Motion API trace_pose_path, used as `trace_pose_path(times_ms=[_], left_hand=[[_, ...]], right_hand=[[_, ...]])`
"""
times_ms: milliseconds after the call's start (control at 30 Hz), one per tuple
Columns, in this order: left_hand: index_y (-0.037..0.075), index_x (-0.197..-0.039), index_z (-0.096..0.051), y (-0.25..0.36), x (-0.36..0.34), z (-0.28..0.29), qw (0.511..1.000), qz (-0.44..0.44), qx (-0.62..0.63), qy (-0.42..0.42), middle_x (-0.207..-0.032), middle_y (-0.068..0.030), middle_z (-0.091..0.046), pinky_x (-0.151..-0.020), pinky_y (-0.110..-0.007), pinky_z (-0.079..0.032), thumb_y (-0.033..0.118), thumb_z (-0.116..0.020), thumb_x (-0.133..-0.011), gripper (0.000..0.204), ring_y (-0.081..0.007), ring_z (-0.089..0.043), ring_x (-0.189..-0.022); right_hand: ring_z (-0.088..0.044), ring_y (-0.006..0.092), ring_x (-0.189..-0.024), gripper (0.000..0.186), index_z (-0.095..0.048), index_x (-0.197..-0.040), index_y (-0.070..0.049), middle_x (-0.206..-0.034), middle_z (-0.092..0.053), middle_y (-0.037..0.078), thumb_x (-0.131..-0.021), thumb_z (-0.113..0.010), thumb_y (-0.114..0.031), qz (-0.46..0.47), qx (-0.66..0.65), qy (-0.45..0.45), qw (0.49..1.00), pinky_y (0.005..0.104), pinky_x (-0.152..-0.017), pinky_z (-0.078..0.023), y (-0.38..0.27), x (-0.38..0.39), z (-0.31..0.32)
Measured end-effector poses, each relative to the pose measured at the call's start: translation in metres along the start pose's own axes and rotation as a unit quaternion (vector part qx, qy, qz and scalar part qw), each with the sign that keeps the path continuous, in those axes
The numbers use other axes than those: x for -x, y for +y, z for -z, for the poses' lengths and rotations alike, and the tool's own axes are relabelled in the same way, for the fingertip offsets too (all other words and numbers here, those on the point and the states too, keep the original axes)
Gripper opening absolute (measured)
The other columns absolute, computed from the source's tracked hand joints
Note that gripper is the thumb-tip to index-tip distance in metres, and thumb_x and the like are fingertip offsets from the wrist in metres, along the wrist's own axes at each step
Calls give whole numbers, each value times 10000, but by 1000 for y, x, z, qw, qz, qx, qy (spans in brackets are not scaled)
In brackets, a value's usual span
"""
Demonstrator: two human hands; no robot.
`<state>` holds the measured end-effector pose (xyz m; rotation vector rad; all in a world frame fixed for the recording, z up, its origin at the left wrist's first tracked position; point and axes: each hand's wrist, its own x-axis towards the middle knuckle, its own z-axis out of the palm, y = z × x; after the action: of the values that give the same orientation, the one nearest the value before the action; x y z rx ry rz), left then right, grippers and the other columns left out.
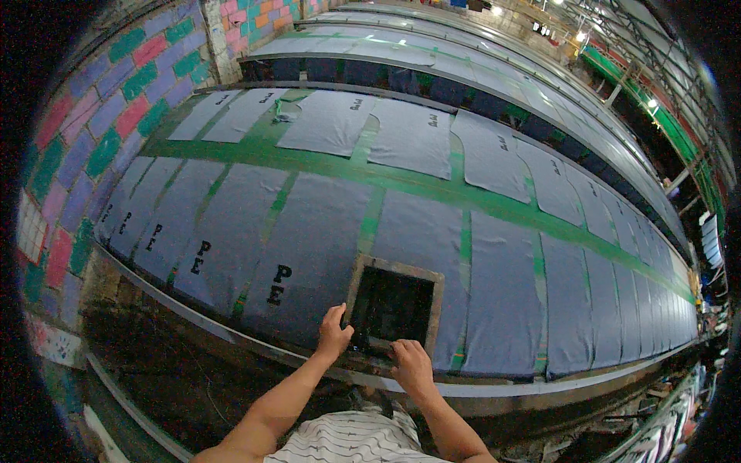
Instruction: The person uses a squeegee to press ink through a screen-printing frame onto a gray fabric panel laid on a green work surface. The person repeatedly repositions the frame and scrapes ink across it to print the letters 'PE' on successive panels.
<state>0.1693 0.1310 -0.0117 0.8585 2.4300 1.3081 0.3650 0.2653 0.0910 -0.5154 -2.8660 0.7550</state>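
Seen from above, past a striped shirt (pixel 347 438): two bare hands at a four-sided frame (pixel 401 268) on a long table (pixel 255 147).

Left hand (pixel 335 330) at the frame's left side, near the corner closest to the body; fingers bent, with only a narrow gap to the thumb. Hard to tell how firmly pressed against the rim. Right hand (pixel 411 361) at the near edge, knuckles up, fingers curled over the rim and close together. Thumb mostly hidden; cannot tell whether pinched tight beneath.

As for the frame: pale, worn rim around a dark, slightly glossy panel. Placed over the near row of grey-blue cloth (pixel 498 293), just right of the last near-row piece with large black lettering. Plain pieces onward to the right.

Near side of the frame close to the pale rail (pixel 231 336) along the table's edge. Beyond the far side, a green strip (pixel 417 184) running lengthwise between the two rows, with thinner green gaps between neighbouring pieces. In the far row (pixel 494 154), lighter cloth with small black lettering. At far left, a painted brick wall (pixel 104 116).
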Motion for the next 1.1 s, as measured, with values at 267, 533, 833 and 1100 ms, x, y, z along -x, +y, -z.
trace_pose_path(times_ms=[267, 533, 833, 1100], left_hand=[[-61, -1362, -513, 4, 1, 3, 1000, -10, 2, -13, -1338, -227, -540, -1064, -456, -424, 39, -650, -789, 598, -399, -522, -1245], [-46, -1292, -552, 0, 1, -2, 998, -47, -26, 42, -1224, -216, -593, -1020, -429, -463, -1, -671, -700, 605, -397, -582, -1150], [-52, -1362, -505, 7, 1, 4, 1000, -6, -5, -11, -1330, -234, -535, -1078, -464, -407, 16, -652, -780, 605, -410, -501, -1263], [-63, -1346, -510, -2, -1, 0, 999, -33, -1, -1, -1287, -232, -552, -1074, -456, -408, 29, -652, -760, 610, -415, -518, -1227]], right_hand=[[-572, 371, -1126, 546, -598, -1153, 2, -1171, -621, 165, -625, -738, 5, 59, 16, 57, 996, 447, -981, -481, 6, 13, -22], [-565, 388, -1121, 521, -590, -1144, 4, -1183, -609, 175, -632, -667, 61, 88, 46, 134, 986, 459, -978, -478, 39, -35, -33], [-563, 360, -1125, 547, -586, -1124, -23, -1176, -608, 139, -603, -735, 53, 70, 85, 157, 981, 443, -979, -484, 79, -102, -28], [-569, 351, -1132, 526, -605, -1109, -35, -1172, -626, 140, -610, -741, 59, 56, 38, 134, 989, 423, -969, -495, 79, -112, -7]])
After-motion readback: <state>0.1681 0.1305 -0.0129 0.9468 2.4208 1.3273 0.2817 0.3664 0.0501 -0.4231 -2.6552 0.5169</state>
